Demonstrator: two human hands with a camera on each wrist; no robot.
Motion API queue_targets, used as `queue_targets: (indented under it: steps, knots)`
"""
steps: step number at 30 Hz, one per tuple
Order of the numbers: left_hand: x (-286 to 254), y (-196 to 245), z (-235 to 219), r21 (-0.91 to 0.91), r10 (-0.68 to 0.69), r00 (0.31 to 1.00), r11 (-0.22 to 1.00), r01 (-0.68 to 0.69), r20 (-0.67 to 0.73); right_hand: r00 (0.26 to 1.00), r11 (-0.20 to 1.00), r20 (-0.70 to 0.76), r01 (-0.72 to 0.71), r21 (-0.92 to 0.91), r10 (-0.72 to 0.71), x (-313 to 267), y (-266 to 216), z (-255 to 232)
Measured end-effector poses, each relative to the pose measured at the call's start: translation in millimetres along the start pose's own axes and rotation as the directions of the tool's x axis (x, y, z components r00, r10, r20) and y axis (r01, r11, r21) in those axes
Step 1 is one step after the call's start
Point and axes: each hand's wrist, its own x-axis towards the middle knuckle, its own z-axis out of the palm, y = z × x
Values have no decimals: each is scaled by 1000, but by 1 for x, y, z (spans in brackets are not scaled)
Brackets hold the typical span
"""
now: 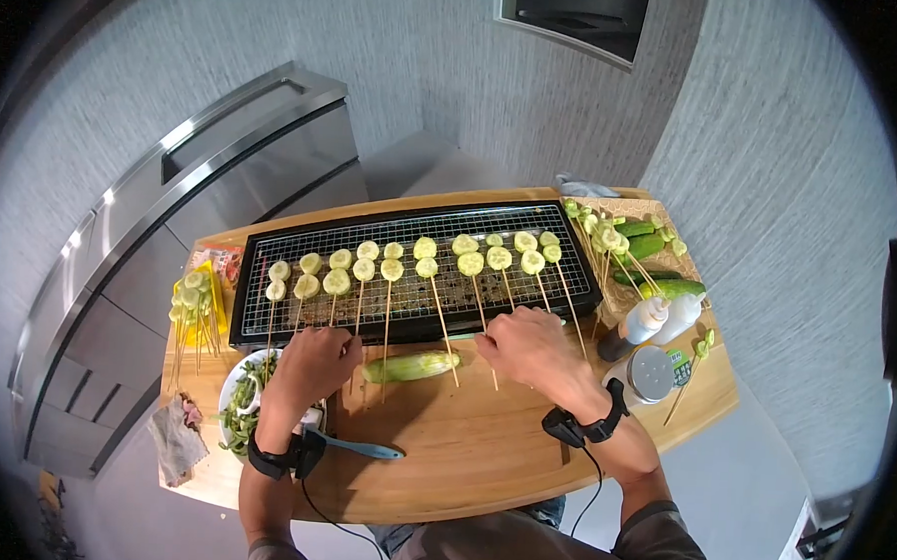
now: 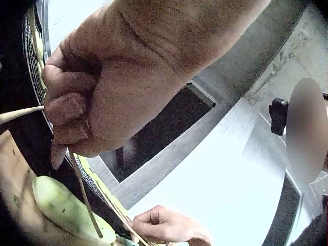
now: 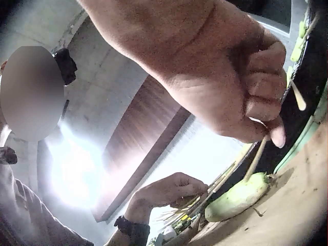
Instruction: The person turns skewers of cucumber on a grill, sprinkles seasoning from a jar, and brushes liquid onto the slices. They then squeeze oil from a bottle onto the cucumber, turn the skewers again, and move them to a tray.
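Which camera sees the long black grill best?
The head view: it looks down on almost the whole grill, both ends included. The left and right wrist views each show only part of it, cut off by the picture's edge.

On my left wrist feed, the left hand (image 2: pixel 97 100) filled the upper part, fingers curled, pinching a thin stick (image 2: pixel 86 195) that ran downward from them. I saw another stick (image 2: pixel 20 115) reach in from the left edge toward the knuckles. A pale green vegetable (image 2: pixel 64 205) lay on the wooden table (image 2: pixel 10 159) (the thin stick's lower end overlapped it from my angle). Lower down, the right hand (image 2: pixel 171 224) was beside several more sticks (image 2: pixel 119 210).
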Motion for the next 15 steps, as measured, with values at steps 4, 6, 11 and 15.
queue_targets:
  steps: [4,6,11,15]
  knots:
    - [-5,6,-3,72,-30,996,997,36,-82,990,999,-137,-32,30,36,-3,-3,-5]
    - [-6,10,-4,91,-39,983,994,56,-178,981,997,-189,-28,69,41,-5,-8,-11]
    - [-9,26,-1,31,1,994,1000,2,-110,987,990,-142,87,112,-71,-8,-28,-9]
    - [-11,25,14,67,51,999,997,-50,-17,994,994,-67,92,54,-88,-9,-32,6]
